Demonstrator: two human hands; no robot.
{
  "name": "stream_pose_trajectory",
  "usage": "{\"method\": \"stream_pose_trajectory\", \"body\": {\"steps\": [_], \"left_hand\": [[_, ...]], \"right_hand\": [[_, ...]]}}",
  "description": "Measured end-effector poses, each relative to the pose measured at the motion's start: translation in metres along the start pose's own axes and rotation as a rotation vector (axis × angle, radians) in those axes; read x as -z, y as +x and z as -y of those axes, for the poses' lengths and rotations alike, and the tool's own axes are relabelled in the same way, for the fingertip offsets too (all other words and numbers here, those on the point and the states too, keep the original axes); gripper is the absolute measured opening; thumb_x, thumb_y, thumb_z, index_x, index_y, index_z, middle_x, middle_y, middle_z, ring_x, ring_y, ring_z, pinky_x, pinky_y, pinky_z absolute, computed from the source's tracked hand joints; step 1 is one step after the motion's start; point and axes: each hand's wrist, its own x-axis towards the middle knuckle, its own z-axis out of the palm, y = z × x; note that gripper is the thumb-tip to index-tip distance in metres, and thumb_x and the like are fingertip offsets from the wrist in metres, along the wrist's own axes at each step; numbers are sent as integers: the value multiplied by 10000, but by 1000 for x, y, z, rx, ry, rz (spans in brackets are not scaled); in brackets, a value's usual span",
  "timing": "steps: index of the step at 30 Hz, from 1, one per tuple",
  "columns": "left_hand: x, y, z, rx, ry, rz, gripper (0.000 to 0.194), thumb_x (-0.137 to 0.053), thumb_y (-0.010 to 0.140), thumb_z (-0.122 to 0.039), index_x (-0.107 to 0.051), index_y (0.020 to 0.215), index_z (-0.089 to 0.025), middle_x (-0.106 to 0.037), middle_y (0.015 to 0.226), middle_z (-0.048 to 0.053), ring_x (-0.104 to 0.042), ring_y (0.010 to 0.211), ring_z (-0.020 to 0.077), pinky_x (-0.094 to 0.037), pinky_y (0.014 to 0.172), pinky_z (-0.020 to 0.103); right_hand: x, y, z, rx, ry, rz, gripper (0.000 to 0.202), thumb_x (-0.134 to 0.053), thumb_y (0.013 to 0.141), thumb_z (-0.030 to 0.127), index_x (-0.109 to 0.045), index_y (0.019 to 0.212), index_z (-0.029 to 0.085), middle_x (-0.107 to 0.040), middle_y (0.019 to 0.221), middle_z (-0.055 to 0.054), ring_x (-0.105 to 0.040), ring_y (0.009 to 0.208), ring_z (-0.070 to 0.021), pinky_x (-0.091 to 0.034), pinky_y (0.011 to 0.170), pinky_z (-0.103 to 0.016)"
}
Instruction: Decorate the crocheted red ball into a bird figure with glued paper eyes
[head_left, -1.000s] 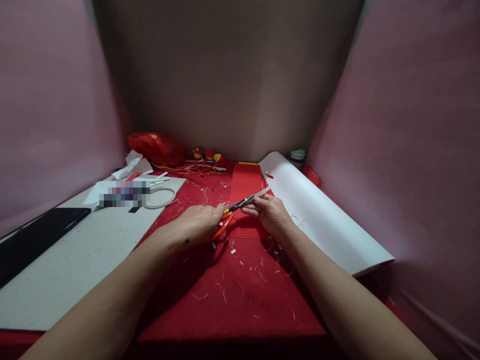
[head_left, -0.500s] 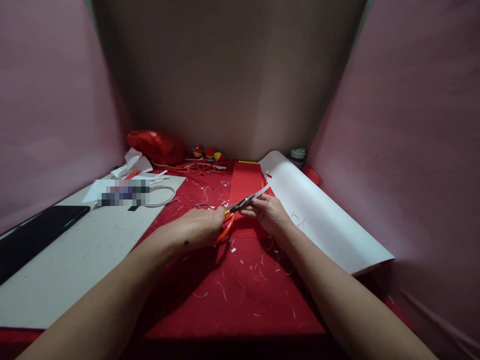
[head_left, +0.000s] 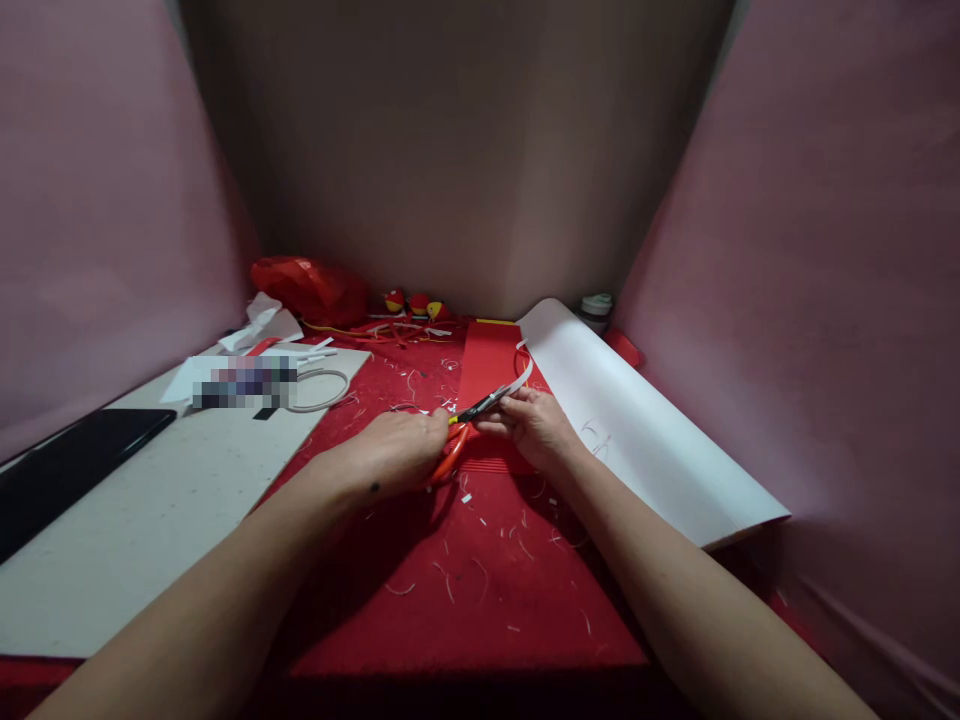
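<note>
My left hand point(head_left: 409, 450) is closed around the orange and yellow handles of a pair of scissors point(head_left: 451, 458), whose dark blades point right and away from me. The fingers of my right hand point(head_left: 534, 420) pinch a thin white paper strip point(head_left: 523, 376) beside the blade tips. The strip's free end curls upward past my fingers. Where exactly the blades meet the strip is too small to make out. Both hands are held above a red ribbed card point(head_left: 491, 365) on the red cloth point(head_left: 465, 590).
A large white sheet point(head_left: 645, 430) lies on the right. On the left, a grey board point(head_left: 202, 510) carries a black flat device point(head_left: 82, 465) and a looped cable point(head_left: 322, 390). A red plastic bag point(head_left: 311, 288) and small red-yellow toys point(head_left: 418, 304) sit at the back. Scraps litter the cloth.
The white strip's free end has curled further upward and shifted slightly left. Both hands stay almost in the same place, with the scissors still in the left.
</note>
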Motion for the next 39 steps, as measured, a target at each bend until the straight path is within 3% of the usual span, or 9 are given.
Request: {"method": "stream_pose_trajectory", "body": {"steps": [8, 14, 22, 31, 34, 39], "left_hand": [[-2, 1, -1, -30, 12, -12, 279, -465, 874, -292, -516, 1074, -105, -687, 991, 204, -673, 892, 350, -484, 704, 403], [-3, 1, 3, -44, -13, -22, 217, -397, 895, -260, -532, 1015, -140, -680, 996, 171, -662, 855, 283, -462, 680, 338], [0, -3, 7, -13, -46, 4, 287, -318, 912, -294, -559, 995, -161, -678, 861, 143, -610, 642, 212, -436, 610, 308], [4, -6, 0, 51, -133, 39, 353, -319, 917, -384, -541, 1055, -146, -674, 1053, 187, -646, 866, 260, -465, 685, 327], [2, -4, -2, 60, -108, 63, 308, -331, 907, -337, -536, 1018, -135, -678, 1009, 205, -657, 819, 283, -468, 656, 354], [1, -3, -4, 42, -80, 83, 271, -358, 887, -296, -512, 1043, -136, -665, 1058, 214, -662, 905, 325, -478, 685, 388]], "right_hand": [[1, 1, -2, 5, 9, -10, 93, -633, 693, 93, -578, 657, 159, -698, 688, -65, -700, 642, -186, -587, 709, -323], [-1, -1, 1, 5, 7, -11, 69, -655, 685, 130, -593, 682, 160, -699, 693, -66, -692, 655, -183, -582, 715, -326], [6, 1, 11, 56, 21, -97, 105, -656, 673, 107, -572, 634, 156, -671, 648, -61, -681, 633, -180, -574, 730, -347], [6, 4, 11, 51, 24, -98, 131, -657, 661, 99, -551, 626, 167, -673, 639, -54, -678, 601, -170, -582, 725, -341], [3, 1, 10, 39, 12, -64, 112, -665, 661, 117, -562, 653, 161, -687, 677, -62, -686, 608, -179, -585, 722, -349], [2, 0, 7, 36, 0, -34, 117, -670, 671, 141, -557, 689, 164, -686, 696, -54, -684, 613, -176, -579, 755, -377]]}}
